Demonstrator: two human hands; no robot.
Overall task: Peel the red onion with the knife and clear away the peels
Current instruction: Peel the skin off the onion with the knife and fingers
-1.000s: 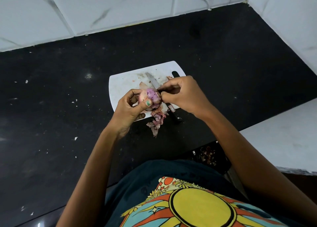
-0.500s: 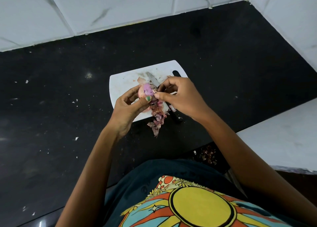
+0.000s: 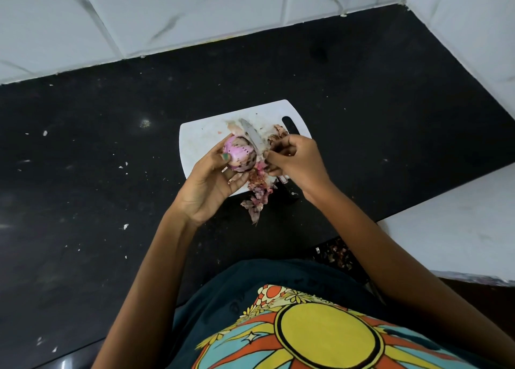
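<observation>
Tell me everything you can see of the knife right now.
The knife lies flat on the white cutting board, gripped by neither hand. Its pale metal blade points away from the person, toward the wall, the tip near the board's middle. The right hand covers its middle; a dark handle end shows beyond the board's near edge, on the black counter. Onion peels lie beside it, and the onion is just left of the blade.

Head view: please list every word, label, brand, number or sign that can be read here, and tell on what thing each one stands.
None can be read.
The shirt carries only a sun picture, with no letters.
The knife, the white cutting board and the red onion show no print.
</observation>
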